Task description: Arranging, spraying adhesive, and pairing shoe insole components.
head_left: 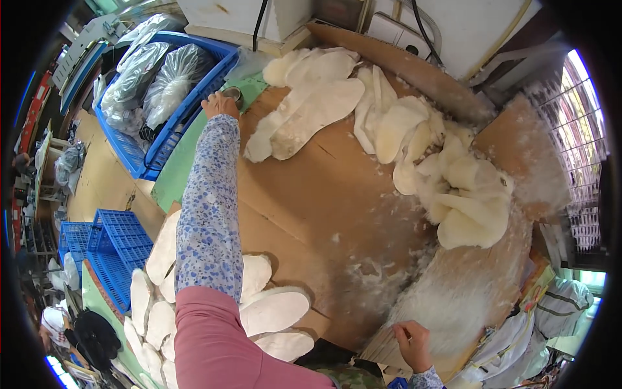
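Brown cardboard sheets [337, 194] covered the counter, dusted with white fluff that thickened toward the right edge. Beyond the far edge stood a white wall with dark cables, and a wire grid [576, 123] closed off the right side.

The left hand [220, 104] reached far out across the counter, its floral sleeve [208, 207] stretched over the cardboard, and its fingers curled over a small round metal cup [234, 97] at the far left corner, just beside a blue plastic crate [175, 123] packed with clear filled bags [155, 78]. Whether the fingers actually gripped the cup could not be told. The right hand [413, 342] lay near the bottom edge, fingers closed in a narrow pinch on the edge of a fluffy white sheet [453, 298].

White sole-shaped fleece pieces lay in three groups: a pile along the far edge [317, 104], a tangled heap at the right [453, 188], and a neat overlapping stack [272, 311] under the left arm at the near left. Between these groups the middle of the cardboard lay open. Two empty blue crates [110, 253] sat low at the left, beyond the counter's green edge [178, 168].
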